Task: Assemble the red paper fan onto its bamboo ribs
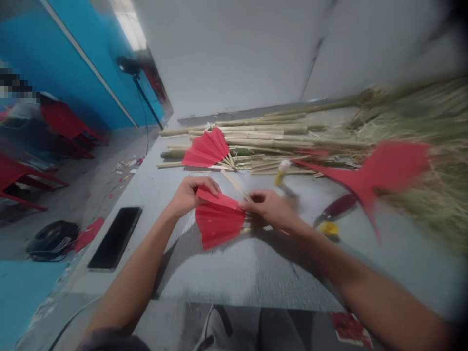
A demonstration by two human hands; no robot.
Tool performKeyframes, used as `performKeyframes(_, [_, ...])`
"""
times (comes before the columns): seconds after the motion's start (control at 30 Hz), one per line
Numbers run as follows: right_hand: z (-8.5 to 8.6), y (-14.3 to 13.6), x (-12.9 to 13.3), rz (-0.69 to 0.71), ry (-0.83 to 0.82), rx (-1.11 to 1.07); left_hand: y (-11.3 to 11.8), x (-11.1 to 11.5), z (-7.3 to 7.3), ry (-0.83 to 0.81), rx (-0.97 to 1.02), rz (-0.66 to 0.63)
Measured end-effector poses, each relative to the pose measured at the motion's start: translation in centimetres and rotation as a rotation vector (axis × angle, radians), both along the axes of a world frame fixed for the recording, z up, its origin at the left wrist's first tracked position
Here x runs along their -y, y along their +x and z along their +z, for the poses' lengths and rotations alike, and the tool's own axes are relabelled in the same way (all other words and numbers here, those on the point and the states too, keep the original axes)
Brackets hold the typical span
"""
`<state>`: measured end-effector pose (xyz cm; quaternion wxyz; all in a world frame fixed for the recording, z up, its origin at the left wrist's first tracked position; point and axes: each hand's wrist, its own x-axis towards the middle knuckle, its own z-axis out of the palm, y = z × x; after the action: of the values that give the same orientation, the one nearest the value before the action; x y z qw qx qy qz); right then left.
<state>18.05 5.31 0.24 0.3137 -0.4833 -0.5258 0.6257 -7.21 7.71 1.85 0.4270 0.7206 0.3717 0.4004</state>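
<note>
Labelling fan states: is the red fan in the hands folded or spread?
Spread: the red fan widens away from the right hand, its pleats showing as ridges.

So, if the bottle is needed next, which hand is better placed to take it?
Probably the right hand: it is nearer the bottle, though it holds a stick; the left hand holds red paper.

The head view looks down across the table [219, 280].

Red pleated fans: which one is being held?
The nearer fan, between left hand and right hand; the other fan lies on the bamboo sticks, untouched.
</note>
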Motion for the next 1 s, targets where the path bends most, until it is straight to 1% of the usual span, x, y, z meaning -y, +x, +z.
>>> performKeyframes(0.13, [0.1,0.0,0.0,-0.004,0.011,0.019,-0.5,0.0,0.5,0.016,-0.097,-0.056])
performKeyframes(0.23, [0.0,0.0,0.0,0.004,0.046,0.037,-0.8,0.0,0.7,0.051,-0.13,-0.108])
performKeyframes(0.3, [-0.1,0.0,0.0,-0.008,0.073,0.029,-0.8,0.0,0.7,0.078,-0.146,-0.099])
performKeyframes(0.4, [-0.3,0.0,-0.2,-0.051,0.149,0.017,-0.7,0.1,0.7,0.088,-0.177,-0.041])
performKeyframes(0.5, [-0.4,0.0,-0.3,-0.049,0.247,0.029,-0.6,0.1,0.6,0.036,-0.192,0.026])
performKeyframes(0.57, [-0.4,0.1,-0.3,-0.031,0.272,0.045,-0.5,0.1,0.4,-0.006,-0.178,0.057])
performKeyframes(0.77, [-0.6,0.3,-0.1,0.05,0.202,0.014,-0.2,0.0,0.0,-0.166,-0.072,0.15])
performKeyframes(0.9, [-0.5,0.2,-0.2,0.063,0.203,0.045,0.2,0.1,0.0,-0.209,-0.004,0.099])
performKeyframes(1.0, [-0.6,0.1,-0.3,0.045,0.218,0.046,0.2,0.1,0.0,-0.225,0.012,0.099])
